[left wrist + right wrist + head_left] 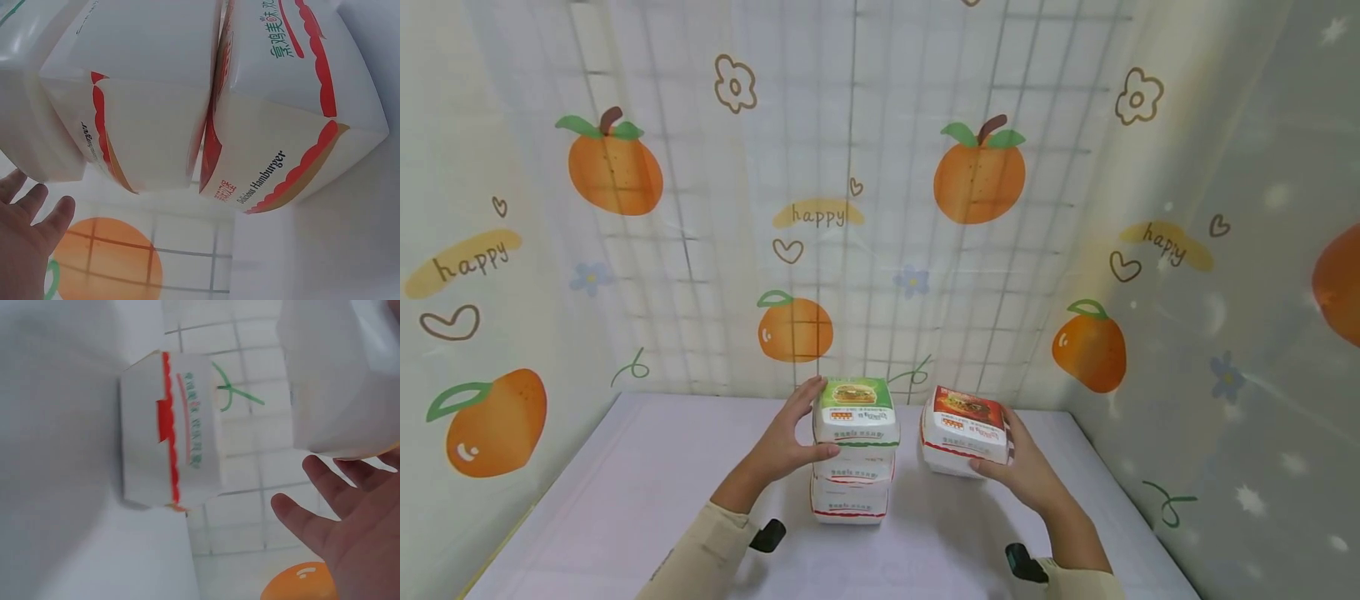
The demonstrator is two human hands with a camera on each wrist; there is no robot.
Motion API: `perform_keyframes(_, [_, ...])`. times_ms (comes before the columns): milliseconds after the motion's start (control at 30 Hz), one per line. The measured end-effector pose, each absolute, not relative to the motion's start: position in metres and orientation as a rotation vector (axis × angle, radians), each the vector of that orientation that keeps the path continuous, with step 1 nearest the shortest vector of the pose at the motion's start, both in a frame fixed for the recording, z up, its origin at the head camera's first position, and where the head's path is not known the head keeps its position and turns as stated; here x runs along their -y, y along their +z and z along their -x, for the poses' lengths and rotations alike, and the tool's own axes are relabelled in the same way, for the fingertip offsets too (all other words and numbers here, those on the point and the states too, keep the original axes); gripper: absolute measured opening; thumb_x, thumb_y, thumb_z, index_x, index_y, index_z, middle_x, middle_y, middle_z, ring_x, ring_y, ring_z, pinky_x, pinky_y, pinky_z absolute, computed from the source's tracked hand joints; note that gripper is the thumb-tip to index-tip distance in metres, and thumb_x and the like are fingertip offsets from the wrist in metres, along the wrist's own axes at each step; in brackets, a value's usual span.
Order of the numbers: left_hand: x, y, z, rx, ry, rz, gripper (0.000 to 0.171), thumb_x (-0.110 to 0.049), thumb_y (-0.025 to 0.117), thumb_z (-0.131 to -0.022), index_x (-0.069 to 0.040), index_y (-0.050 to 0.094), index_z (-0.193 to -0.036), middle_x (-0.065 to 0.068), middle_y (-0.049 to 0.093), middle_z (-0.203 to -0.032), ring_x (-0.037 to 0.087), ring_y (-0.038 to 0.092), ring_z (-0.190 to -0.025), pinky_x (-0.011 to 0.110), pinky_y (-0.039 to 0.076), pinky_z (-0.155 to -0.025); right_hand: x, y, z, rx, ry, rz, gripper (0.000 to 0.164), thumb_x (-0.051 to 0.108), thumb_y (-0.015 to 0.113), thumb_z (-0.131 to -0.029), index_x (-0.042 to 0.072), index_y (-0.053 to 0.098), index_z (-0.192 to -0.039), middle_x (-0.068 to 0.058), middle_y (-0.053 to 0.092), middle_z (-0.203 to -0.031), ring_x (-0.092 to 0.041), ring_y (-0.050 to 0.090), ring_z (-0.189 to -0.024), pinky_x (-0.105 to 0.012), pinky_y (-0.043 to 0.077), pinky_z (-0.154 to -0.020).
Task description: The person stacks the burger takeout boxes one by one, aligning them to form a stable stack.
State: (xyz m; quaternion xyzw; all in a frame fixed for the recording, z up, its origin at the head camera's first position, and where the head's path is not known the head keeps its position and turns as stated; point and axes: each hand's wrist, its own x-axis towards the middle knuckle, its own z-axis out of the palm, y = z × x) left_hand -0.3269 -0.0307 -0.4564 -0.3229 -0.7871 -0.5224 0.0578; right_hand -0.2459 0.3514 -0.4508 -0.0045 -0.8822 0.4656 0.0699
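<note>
Here's your right hand (1026, 475), thumb at the near edge and fingers spread along the far side, clamped on the red-topped white cardboard burger box (966, 429). It's tilted, right of the stack; your right wrist view shows a gap between it and a white cardboard box with red scalloped trim (150, 444) standing on the pale table (662, 467).

Over to your left hand (782, 442): thumb across the front, fingers apart on the left side, gripping the green-topped white cardboard burger box (853, 417). That one crowns the stack, above a red-trimmed white middle box (853, 469) and a red-trimmed white bottom box (850, 500).

How do they handle? Light, you'd judge, though you can't tell whether anything's inside. Thin folded card, likely stiff at the corners and soft mid-panel, so a hard squeeze could dent it. There's a faint sheen, so dry fingertips may slide. Best hold: opposite walls, low, near the corners, spanning the trim line so lid and base stay together. Lift by the lid alone and it might pop. And go gently on that stack; light boxes probably shift at a nudge.
</note>
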Motion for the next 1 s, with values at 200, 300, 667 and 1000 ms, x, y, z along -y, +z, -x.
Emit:
perform_keyframes(200, [0.032, -0.456, 0.327, 2.365, -1.578, 1.007, 0.096, -0.047, 0.082, -0.073, -0.029, 0.031, -0.153, -0.011, 0.016, -0.159, 0.027, 0.027, -0.140, 0.063, 0.030, -0.104, -0.348, -0.438, 0.253, 2.633, 1.377, -0.016, 0.117, 0.037, 0.082, -0.077, 0.019, -0.001, -0.157, -0.021, 0.016, -0.157, -0.051, 0.019, -0.138, -0.069, 0.032, -0.097])
perform_keyframes(300, [0.032, -0.456, 0.328, 2.357, -1.575, 1.018, 0.096, -0.046, 0.082, -0.074, -0.027, 0.032, -0.153, -0.009, 0.016, -0.160, 0.028, 0.027, -0.140, 0.064, 0.030, -0.103, -0.345, -0.432, 0.256, 2.638, 1.371, -0.019, 0.118, 0.039, 0.082, -0.077, 0.020, -0.003, -0.157, -0.021, 0.014, -0.157, -0.051, 0.019, -0.138, -0.069, 0.030, -0.099])
perform_keyframes(667, [0.033, -0.451, 0.326, 2.347, -1.577, 1.014, 0.094, -0.047, 0.080, -0.075, -0.031, 0.030, -0.153, -0.006, 0.017, -0.160, 0.025, 0.024, -0.141, 0.060, 0.030, -0.105, -0.335, -0.412, 0.271, 2.635, 1.387, -0.037, 0.120, 0.041, 0.083, -0.075, 0.024, -0.004, -0.157, -0.021, 0.014, -0.158, -0.051, 0.020, -0.138, -0.070, 0.030, -0.099])
perform_keyframes(1000, [0.031, -0.447, 0.323, 2.383, -1.546, 0.993, 0.094, -0.050, 0.078, -0.076, -0.029, 0.030, -0.154, -0.011, 0.015, -0.159, 0.025, 0.026, -0.140, 0.067, 0.027, -0.103, -0.326, -0.400, 0.278, 2.625, 1.386, -0.047, 0.119, 0.041, 0.083, -0.075, 0.026, -0.002, -0.157, -0.019, 0.014, -0.159, -0.048, 0.020, -0.139, -0.068, 0.027, -0.102])
